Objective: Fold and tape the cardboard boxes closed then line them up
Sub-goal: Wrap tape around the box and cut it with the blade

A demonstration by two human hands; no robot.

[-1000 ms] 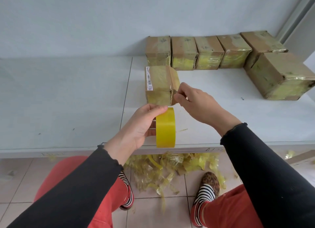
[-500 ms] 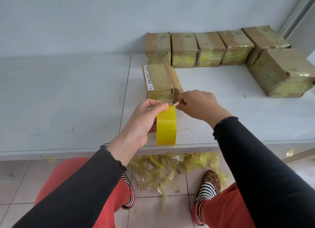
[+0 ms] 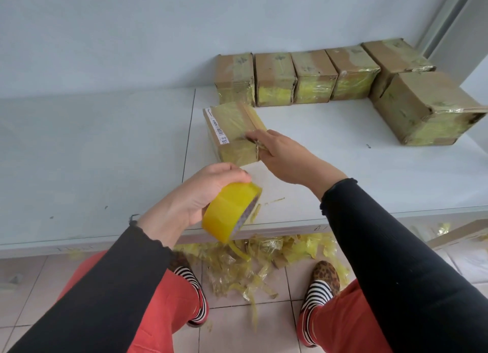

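A small cardboard box [image 3: 232, 127] wrapped in yellowish tape, with a white barcode label, sits on the white table [image 3: 105, 147] in front of me. My right hand [image 3: 280, 152] rests on its right top edge, fingers laid flat across the tape. My left hand [image 3: 200, 194] grips a yellow tape roll [image 3: 231, 211], tilted, near the table's front edge and apart from the box. A short loose tape end hangs below the roll.
Several taped boxes [image 3: 295, 78] stand in a row against the back wall, and a larger box [image 3: 427, 107] sits at the right. Torn tape scraps [image 3: 250, 263] litter the floor under the table edge, between my feet. A cardboard piece [image 3: 459, 232] lies low right.
The tape roll has come away from the box and tilted down toward me in my left hand. My right hand moved from pinching the tape at the box's front corner onto its top edge.
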